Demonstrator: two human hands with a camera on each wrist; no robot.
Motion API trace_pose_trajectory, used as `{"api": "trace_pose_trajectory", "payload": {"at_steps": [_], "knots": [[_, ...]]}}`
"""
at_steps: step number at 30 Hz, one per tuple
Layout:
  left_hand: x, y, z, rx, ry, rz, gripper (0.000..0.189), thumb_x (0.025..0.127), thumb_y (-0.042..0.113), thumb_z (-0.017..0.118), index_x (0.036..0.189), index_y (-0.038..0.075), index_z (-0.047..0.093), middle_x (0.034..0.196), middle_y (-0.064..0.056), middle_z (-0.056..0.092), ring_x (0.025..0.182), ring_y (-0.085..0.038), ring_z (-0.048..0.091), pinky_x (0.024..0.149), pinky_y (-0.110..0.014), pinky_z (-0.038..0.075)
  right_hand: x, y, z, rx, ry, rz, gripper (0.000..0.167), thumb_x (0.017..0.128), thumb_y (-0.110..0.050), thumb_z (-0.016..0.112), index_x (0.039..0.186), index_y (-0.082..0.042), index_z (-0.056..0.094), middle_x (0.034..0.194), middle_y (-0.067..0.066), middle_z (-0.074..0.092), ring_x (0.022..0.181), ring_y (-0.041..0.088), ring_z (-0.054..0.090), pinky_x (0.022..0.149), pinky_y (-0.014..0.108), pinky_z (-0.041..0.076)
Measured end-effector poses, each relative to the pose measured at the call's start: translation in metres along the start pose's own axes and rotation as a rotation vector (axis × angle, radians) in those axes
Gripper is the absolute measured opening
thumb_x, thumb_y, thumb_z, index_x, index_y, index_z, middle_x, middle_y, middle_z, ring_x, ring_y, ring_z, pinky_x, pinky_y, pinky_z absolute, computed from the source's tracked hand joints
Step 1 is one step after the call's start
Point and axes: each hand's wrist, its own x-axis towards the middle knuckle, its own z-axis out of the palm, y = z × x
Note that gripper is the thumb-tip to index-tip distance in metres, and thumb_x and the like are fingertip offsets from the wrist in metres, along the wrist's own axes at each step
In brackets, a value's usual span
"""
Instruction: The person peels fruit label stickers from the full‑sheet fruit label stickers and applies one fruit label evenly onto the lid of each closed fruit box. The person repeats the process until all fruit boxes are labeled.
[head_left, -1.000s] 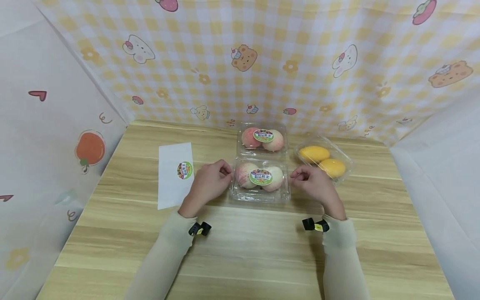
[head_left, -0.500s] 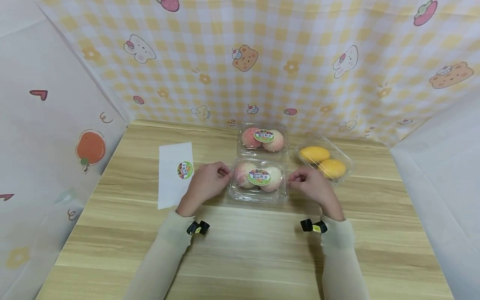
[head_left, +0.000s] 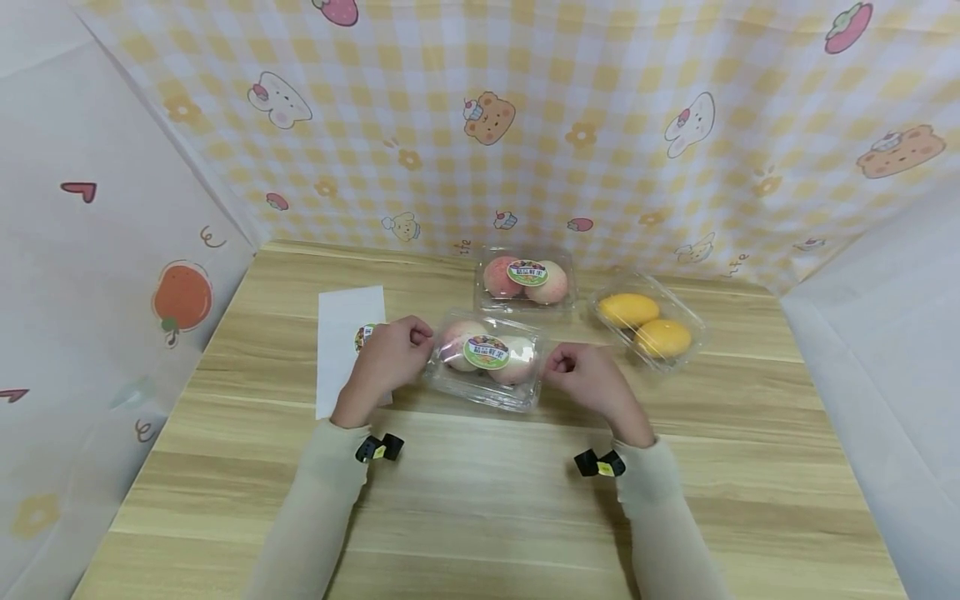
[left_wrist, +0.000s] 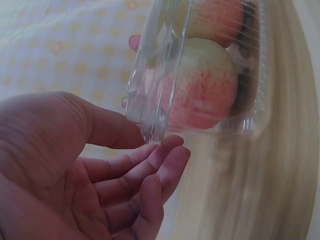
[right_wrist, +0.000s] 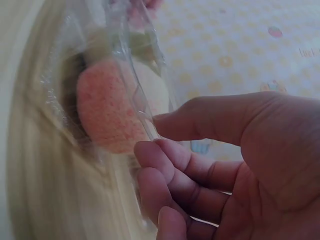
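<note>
A clear plastic fruit box (head_left: 480, 393) with two peaches inside is held between both hands, slightly turned. On its lid sits an oval fruit label (head_left: 486, 352). My left hand (head_left: 392, 354) pinches the rim at the box's left end; in the left wrist view the thumb and fingertips meet at that corner, a peach (left_wrist: 202, 85) just behind the plastic. At the opposite end my right hand (head_left: 588, 379) pinches the rim between thumb and fingers, as the right wrist view shows, near a reddish peach (right_wrist: 115, 105).
Behind stands another labelled peach box (head_left: 525, 307). To the right lies a clear box with two mangoes (head_left: 663, 337). White paper (head_left: 341, 350) with a label, partly hidden by my left hand, lies left on the wooden table (head_left: 487, 517). A checked cloth (head_left: 577, 100) hangs behind.
Both hands have shifted left, carrying the front peach box away from the rear one and turning it a little clockwise. The left hand now covers part of the paper's label.
</note>
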Motion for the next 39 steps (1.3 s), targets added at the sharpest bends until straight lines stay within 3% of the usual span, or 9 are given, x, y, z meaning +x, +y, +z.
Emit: {"api": "trace_pose_trajectory", "payload": {"at_steps": [15,26,39], "knots": [[0.004,-0.026,-0.019,-0.023,0.059,-0.055,0.019,0.104,0.011,0.065,0.111,0.001,0.08,0.093,-0.009,0.077,0.078,-0.026,0.069,0.067,-0.039,0.052,0.005,-0.025,0.036,-0.06,0.019,-0.144,0.014,0.095,-0.008,0.075,0.083,-0.011,0.069,0.071,-0.005,0.058,0.066,0.012,0.051,0.063,0.03,0.043],[0.004,-0.039,-0.026,-0.041,0.092,-0.106,0.021,0.105,0.009,0.063,0.114,0.002,0.08,0.098,-0.013,0.079,0.075,-0.026,0.067,0.063,-0.035,0.048,0.019,-0.04,0.044,-0.103,-0.027,-0.092,0.015,0.097,-0.011,0.073,0.083,-0.012,0.066,0.072,-0.003,0.058,0.066,0.014,0.052,0.064,0.031,0.042],[0.0,-0.051,-0.04,-0.051,0.13,-0.166,0.02,0.104,0.009,0.065,0.115,0.001,0.08,0.098,-0.014,0.078,0.075,-0.026,0.066,0.064,-0.036,0.048,0.044,-0.052,0.052,-0.077,-0.055,-0.074,0.012,0.096,-0.009,0.069,0.084,-0.011,0.068,0.072,-0.002,0.06,0.066,0.014,0.054,0.066,0.031,0.044]]}}
